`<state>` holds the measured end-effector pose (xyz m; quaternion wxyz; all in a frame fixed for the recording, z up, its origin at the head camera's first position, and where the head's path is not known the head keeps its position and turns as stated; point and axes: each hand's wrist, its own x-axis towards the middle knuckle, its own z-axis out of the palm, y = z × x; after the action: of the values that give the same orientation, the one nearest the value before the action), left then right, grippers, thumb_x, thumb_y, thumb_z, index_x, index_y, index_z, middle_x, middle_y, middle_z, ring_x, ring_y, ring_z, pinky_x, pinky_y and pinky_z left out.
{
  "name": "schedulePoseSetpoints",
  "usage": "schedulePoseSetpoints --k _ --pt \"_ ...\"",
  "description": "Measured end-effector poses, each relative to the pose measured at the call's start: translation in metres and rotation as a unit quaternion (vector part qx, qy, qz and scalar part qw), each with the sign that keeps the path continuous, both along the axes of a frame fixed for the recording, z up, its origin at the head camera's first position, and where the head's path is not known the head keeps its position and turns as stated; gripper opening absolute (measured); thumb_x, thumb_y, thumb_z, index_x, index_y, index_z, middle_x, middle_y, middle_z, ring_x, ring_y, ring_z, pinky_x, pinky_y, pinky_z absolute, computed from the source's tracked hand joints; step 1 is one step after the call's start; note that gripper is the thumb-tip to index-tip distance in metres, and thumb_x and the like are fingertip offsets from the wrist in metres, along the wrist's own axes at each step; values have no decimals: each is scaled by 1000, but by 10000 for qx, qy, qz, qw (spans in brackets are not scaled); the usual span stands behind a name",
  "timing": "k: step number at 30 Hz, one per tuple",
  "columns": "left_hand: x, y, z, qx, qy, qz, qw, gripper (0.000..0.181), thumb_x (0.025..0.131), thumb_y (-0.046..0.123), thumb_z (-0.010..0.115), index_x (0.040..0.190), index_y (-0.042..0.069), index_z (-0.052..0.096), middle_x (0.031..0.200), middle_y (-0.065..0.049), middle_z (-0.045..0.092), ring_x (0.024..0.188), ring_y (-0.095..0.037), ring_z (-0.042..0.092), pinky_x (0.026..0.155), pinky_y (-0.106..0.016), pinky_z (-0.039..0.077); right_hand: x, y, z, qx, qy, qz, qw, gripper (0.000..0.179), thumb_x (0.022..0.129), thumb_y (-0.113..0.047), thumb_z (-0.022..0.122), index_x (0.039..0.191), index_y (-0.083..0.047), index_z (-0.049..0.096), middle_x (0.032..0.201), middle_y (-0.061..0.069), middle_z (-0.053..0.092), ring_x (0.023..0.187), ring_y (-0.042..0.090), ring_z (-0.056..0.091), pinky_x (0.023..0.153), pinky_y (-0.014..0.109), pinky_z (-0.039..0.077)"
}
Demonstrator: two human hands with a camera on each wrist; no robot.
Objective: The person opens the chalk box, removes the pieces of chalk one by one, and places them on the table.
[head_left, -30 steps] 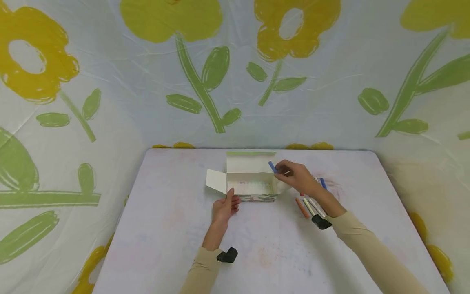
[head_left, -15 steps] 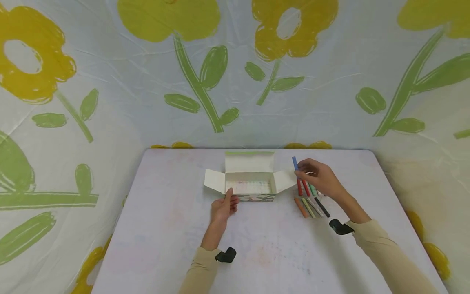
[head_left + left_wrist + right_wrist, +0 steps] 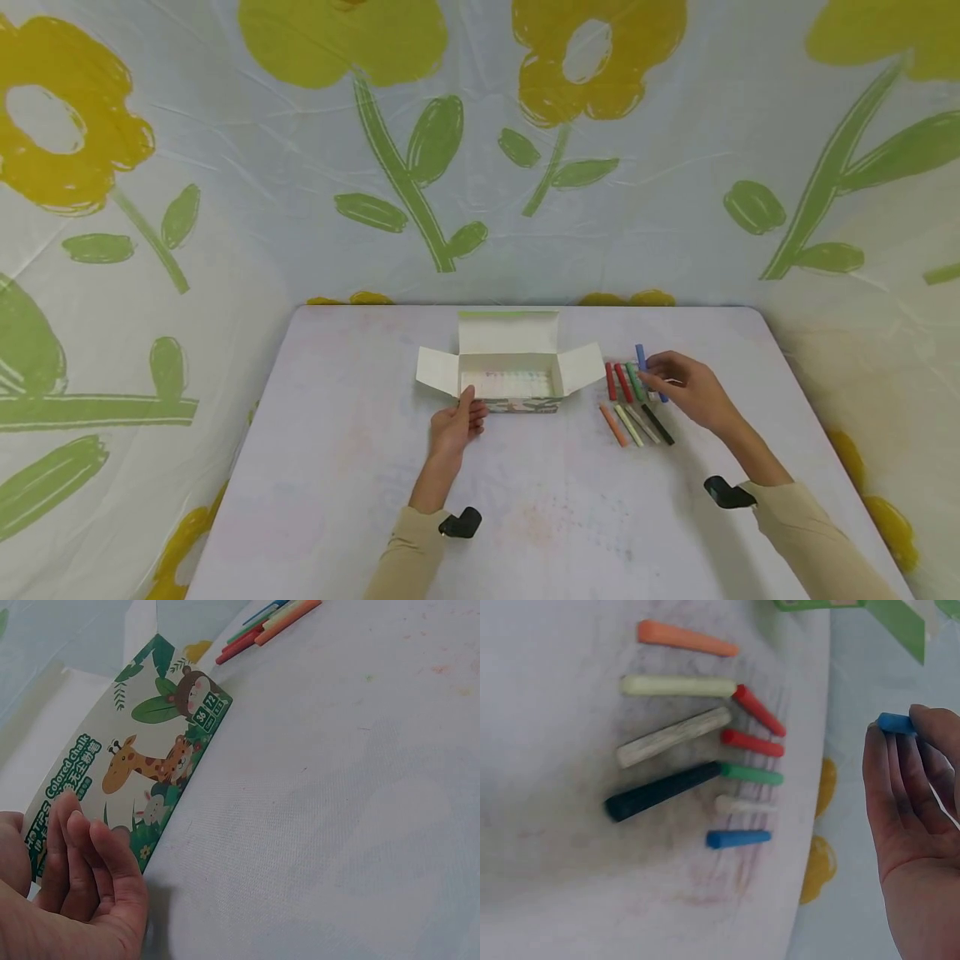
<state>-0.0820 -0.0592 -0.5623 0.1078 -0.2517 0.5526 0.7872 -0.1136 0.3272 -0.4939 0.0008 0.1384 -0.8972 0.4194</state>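
An opened cardboard chalk box [image 3: 522,406] stands at the table's middle, its lid and side flaps spread, with pale sticks of chalk lined up inside. At its front left corner my left hand [image 3: 452,429] grips the wall, thumb over the edge and fingers along the printed face [image 3: 131,761]. My right hand [image 3: 693,392] pinches a blue chalk stick [image 3: 896,723] between thumb and fingertips, above the chalk laid out to the right of the box. There, red, green, white and blue sticks form a back row, with an orange chalk [image 3: 612,425], a pale yellow one, a greyish-white one and a black chalk [image 3: 657,424] in front.
The white tabletop [image 3: 360,483] carries faint coloured chalk smudges. A flower-printed cloth [image 3: 637,225] hangs behind the table and at both sides. The right box flap [image 3: 581,369] reaches close to the red chalk [image 3: 611,382].
My right hand has moved right, from beside the box to over the laid-out chalk, still pinching the blue stick. The left hand and the box stay in place.
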Motion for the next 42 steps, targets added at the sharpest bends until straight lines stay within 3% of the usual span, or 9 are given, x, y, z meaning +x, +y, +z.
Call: schedulePoseSetpoints --k 11,20,30,42 --pt "1 4 0 -166 -86 61 9998 48 99 44 68 94 -4 73 80 -4 71 68 -9 59 64 -21 53 26 32 -27 156 -224 -174 9995 25 96 -6 72 115 8 65 102 18 70 88 -3 62 71 11 51" --pt "1 2 0 -77 -27 -30 10000 53 101 45 66 101 -8 72 81 -3 72 69 -9 58 66 -23 53 42 48 -46 543 -416 -256 9973 22 94 -8 75 110 6 68 95 12 71 82 -4 61 64 19 53" --pt "0 2 -4 -86 -127 60 9999 51 97 47 70 94 -4 73 79 -3 71 68 -9 59 64 -21 53 46 52 -50 1071 -677 -108 9919 14 93 -7 76 104 1 70 89 5 69 77 6 62 64 23 53" --pt "4 -4 -1 174 -242 -143 9995 65 91 59 72 100 -5 74 84 -5 74 70 -9 63 66 -21 55 46 52 -52 1266 -603 -182 9900 12 94 -5 74 103 1 70 90 7 70 78 10 61 61 23 51"
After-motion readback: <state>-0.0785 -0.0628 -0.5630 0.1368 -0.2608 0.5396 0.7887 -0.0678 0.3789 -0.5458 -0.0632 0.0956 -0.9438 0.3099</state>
